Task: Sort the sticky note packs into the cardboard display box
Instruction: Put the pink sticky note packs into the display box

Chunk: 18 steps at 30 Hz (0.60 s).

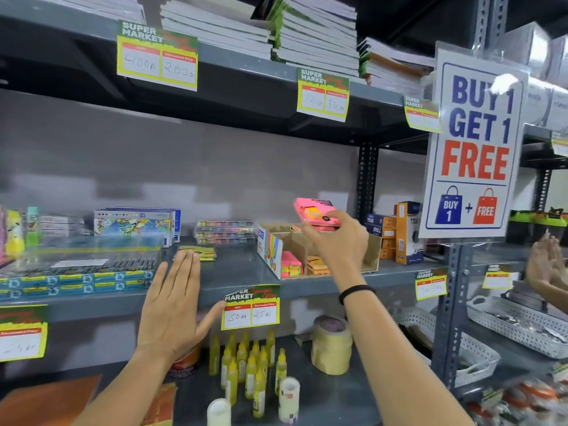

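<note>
Right hand [335, 241] fingers grasp a pink sticky note pack [316, 212] above the brown cardboard display box [373, 252] by the shelf's front edge; left hand [172, 302] fingers released. Next: probably lowering it into a compartment.

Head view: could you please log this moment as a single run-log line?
right hand: holds pink sticky note pack above divided cardboard display box | left hand: open, empty | yellow sticky note pack: on grey shelf
</note>
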Available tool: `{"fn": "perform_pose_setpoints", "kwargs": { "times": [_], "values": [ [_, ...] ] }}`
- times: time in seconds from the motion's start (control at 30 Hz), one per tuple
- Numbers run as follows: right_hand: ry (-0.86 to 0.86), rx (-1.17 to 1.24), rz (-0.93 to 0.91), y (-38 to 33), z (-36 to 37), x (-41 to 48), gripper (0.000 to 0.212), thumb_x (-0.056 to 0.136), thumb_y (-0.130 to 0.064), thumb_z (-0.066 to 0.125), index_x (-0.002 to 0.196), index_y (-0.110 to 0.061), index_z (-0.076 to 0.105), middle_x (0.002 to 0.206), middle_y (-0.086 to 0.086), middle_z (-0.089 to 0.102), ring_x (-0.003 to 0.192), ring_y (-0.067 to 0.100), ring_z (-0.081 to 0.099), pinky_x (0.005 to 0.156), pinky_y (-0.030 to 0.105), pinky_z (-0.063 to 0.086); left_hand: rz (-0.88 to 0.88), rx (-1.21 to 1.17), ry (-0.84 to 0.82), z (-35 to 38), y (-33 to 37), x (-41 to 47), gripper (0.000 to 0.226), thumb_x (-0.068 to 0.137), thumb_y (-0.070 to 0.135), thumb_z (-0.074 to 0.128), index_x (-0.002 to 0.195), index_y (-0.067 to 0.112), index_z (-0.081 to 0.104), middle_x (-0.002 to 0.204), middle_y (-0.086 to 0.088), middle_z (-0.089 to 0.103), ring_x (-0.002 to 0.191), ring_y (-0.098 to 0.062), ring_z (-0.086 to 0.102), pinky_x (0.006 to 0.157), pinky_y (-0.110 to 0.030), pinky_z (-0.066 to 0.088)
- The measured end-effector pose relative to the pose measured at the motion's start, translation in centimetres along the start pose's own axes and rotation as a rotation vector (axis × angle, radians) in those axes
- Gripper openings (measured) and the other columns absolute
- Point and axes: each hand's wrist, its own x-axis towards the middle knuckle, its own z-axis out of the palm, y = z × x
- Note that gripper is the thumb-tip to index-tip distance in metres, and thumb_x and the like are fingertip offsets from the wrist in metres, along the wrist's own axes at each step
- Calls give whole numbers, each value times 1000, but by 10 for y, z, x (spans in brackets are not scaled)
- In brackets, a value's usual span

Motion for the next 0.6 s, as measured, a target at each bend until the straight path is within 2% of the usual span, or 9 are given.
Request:
{"fn": "perform_pose_setpoints", "kwargs": {
  "times": [0.17,0.3,0.4,0.5,0.6],
  "values": [
    [-16,-99,46,40,-7,5,48,65,-56,73,94,-18,69,88,2,69,88,22,56,82,39,49,4,22,0,4,-2,-1,94,91,69,20,146,-6,29,153,-23,33,144,-32,28,120,-49,18],
    [-68,-193,-14,55,-3,1,53,65,-53,74,103,-17,68,99,4,69,99,26,53,86,37,43,12,27,5,6,-3,-1,94,91,69,21,147,-6,28,154,-22,30,145,-32,26,120,-49,17],
    [-106,-236,-39,56,1,-1,52,65,-51,73,103,-15,68,97,5,69,95,26,53,83,36,40,11,30,7,6,-2,-1,94,90,69,24,148,-5,28,154,-22,30,145,-32,26,120,-49,17],
    [-149,-233,-74,59,5,-7,50,65,-51,75,97,-13,70,90,7,71,89,27,57,83,38,45,7,29,5,6,-2,-2,94,89,69,26,147,-5,29,154,-22,31,145,-32,27,120,-49,17],
    [-124,-259,-93,63,9,-13,48,67,-51,75,93,-11,70,86,9,71,87,29,57,81,40,45,4,32,4,5,-2,-1,94,89,69,26,147,-5,30,153,-22,32,145,-32,27,120,-49,17]
  ]
}}
